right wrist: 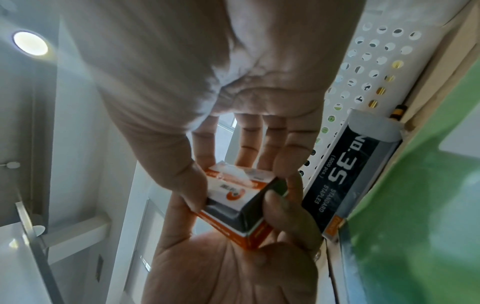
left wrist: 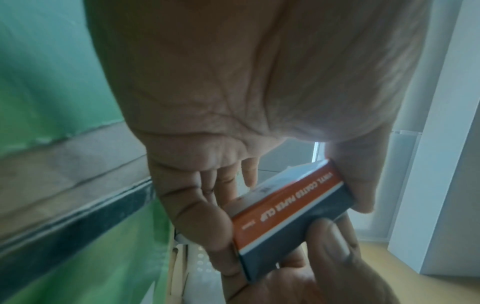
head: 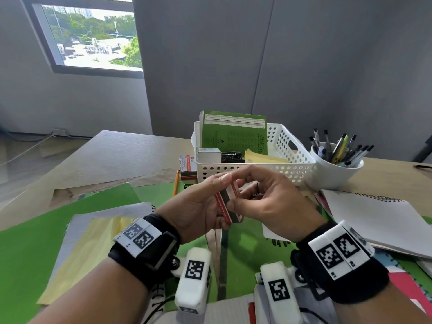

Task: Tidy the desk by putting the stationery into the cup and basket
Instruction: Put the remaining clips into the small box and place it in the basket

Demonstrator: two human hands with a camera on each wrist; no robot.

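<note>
Both hands hold a small orange, white and dark paper clip box (head: 228, 204) (left wrist: 288, 214) (right wrist: 239, 207) in the air just in front of the white perforated basket (head: 294, 169). My left hand (head: 208, 202) grips it between thumb and fingers (left wrist: 207, 218). My right hand (head: 254, 195) pinches its other end, thumb (right wrist: 182, 181) on one side, fingers behind. The basket holds a green notebook (head: 233, 134), yellow notes and black clips. A white cup (head: 336, 170) full of pens stands to the basket's right.
A staples box (head: 187, 164) (right wrist: 348, 181) and a pencil (head: 176, 182) lie left of the basket. Green folders (head: 70, 218), yellow paper and a spiral notebook (head: 378, 220) cover the desk near me. A grey wall stands behind the desk.
</note>
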